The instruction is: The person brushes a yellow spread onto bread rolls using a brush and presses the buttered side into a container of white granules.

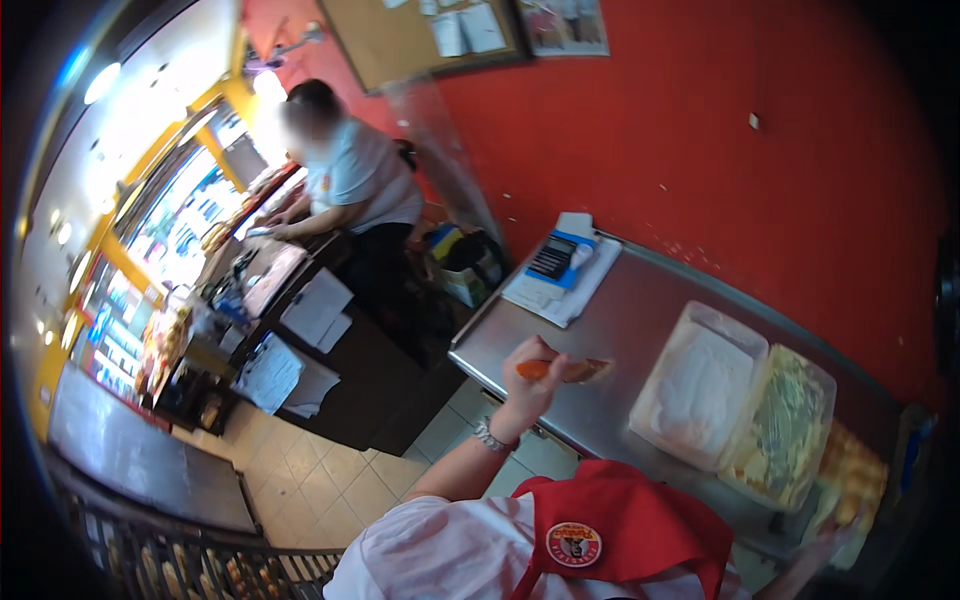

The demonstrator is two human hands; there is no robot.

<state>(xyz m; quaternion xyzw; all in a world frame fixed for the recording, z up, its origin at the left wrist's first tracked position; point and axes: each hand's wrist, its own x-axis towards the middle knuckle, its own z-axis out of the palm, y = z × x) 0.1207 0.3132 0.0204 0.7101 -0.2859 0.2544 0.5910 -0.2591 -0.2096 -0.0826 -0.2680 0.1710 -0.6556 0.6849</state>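
Over the left part of the metal table, my left hand (pixel 532 385) is closed around a short orange-handled spreader (pixel 590 371) with a brownish, smeared end. A metal-banded watch (pixel 492 434) is on that wrist. At the lower right, my right hand (pixel 846 526) grips the near end of a slab of golden bread rolls (pixel 856 466); its fingers are dim and partly hidden. Next to the bread stands a tub of pale yellow-green spread (pixel 788 425). Left of that tub is another plastic tub with a white creamy filling (pixel 703 385).
A calculator (pixel 552 258) lies with papers at the metal table's (pixel 620 300) far left corner. The red wall (pixel 790 200) rises behind it. Across the tiled floor, a co-worker (pixel 360 180) stands at a dark counter (pixel 340 390). A black rack (pixel 190 560) stands at lower left.
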